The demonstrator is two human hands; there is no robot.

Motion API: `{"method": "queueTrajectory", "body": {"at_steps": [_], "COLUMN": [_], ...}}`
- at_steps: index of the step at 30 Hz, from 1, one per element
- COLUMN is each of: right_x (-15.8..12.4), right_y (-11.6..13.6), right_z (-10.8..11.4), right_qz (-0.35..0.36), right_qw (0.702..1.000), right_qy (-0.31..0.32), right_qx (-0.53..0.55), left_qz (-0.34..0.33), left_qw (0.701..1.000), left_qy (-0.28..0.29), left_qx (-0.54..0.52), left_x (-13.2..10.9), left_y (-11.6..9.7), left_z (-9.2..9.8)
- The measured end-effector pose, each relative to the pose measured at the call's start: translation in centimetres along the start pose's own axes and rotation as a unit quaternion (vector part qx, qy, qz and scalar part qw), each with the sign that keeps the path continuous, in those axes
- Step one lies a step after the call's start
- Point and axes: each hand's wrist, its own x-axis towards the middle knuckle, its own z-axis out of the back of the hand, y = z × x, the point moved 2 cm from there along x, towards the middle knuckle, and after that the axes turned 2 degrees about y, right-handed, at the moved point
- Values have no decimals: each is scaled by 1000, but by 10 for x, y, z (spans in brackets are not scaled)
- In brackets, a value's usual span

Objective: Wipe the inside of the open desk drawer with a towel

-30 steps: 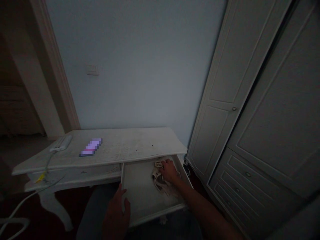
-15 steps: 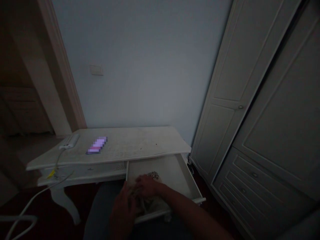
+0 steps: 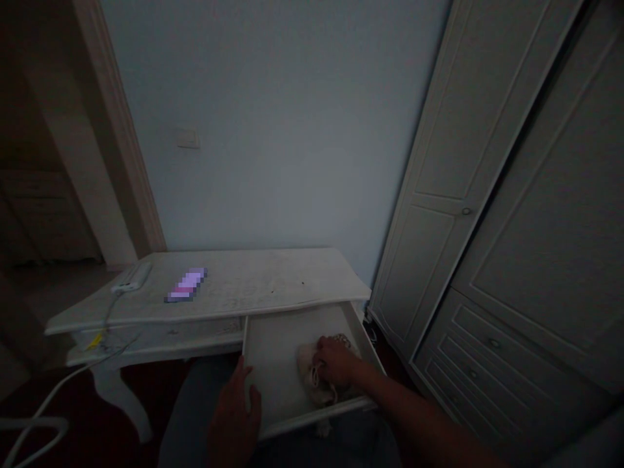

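Note:
The right drawer (image 3: 273,354) of a white desk (image 3: 253,283) stands pulled out. Inside it, toward the front right, lies a crumpled pale cloth item (image 3: 312,380). My right hand (image 3: 336,361) rests on top of that cloth with fingers curled onto it. My left hand (image 3: 236,416) grips the drawer's front left corner, thumb over the rim. The room is dim, so the cloth's detail is hard to make out.
On the desk top lie a lit phone (image 3: 188,285) and a white power strip (image 3: 131,278) with a cable (image 3: 29,429) trailing to the floor. A tall white wardrobe (image 3: 497,247) stands close on the right. A doorway opens at the left.
My right hand carried the cloth from the drawer's back right to its front left, then to the front right. My left hand went onto the cloth, then returned to the drawer's corner.

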Motion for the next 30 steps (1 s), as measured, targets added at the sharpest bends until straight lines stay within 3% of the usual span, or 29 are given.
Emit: {"method": "queueTrajectory", "body": {"at_steps": [4,9,14,20,24,27,30], "right_x": [-3,26,73,112,99,75,50], "right_y": [-20,-11,30,103,110,92,64], "right_z": [9,12,8,-7,-20,-30,-32], "right_qz": [-98,-129,-103,19,89,161,157], "right_qw": [993,986,988,997,996,985,982], "right_qy": [-67,-105,-115,-69,-21,44,82], "right_qx": [-3,5,18,27,17,40,69], "left_qz": [35,81,58,30,32,37,33], "left_qw": [999,995,997,999,999,999,999], "left_qy": [18,13,2,-7,7,7,4], "left_qx": [-18,-60,-49,-32,-32,-31,-29], "left_x": [2,8,10,6,3,2,2], "left_y": [-6,-5,-2,-3,-2,-1,-1], "left_z": [5,10,8,6,6,6,6]}}
